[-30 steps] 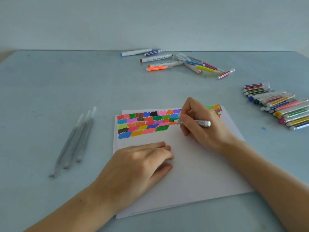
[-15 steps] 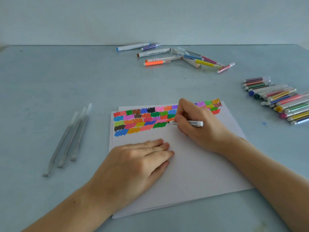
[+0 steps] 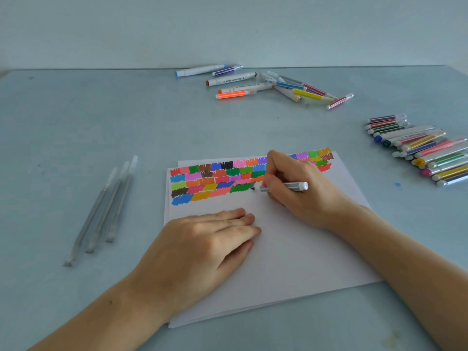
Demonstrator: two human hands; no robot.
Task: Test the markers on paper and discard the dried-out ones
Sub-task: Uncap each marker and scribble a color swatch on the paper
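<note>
While the left hand [image 3: 202, 245] lies flat on the near part of the paper [image 3: 298, 252], fingers straight and together, palm down, it holds the sheets against the table [image 3: 76, 117]. More than one sheet is stacked there; a second edge shows along the far and left borders. Just beyond, the right hand [image 3: 301, 188] pinches a grey marker [image 3: 291, 186] between thumb and curled fingers, barrel lying nearly level, capless tip pointing left and touching the paper at the right end of the lowest row of swatches. Whether the tip leaves ink cannot be told. Across the far strip of the paper run the colour swatches [image 3: 222, 181], several rows of short scribbled blocks in many hues, partly hidden by the right hand.

To the left, well apart from the paper, three grey markers [image 3: 101, 211] lie side by side on the table, capped ends toward the far side. At the right edge a packed row of coloured markers [image 3: 417, 150] lies close together, some overlapping. Farthest off, near the wall [image 3: 228, 26], a loose scatter of markers [image 3: 263, 83] rests at mixed angles, among them an orange one and several white-barrelled ones.
</note>
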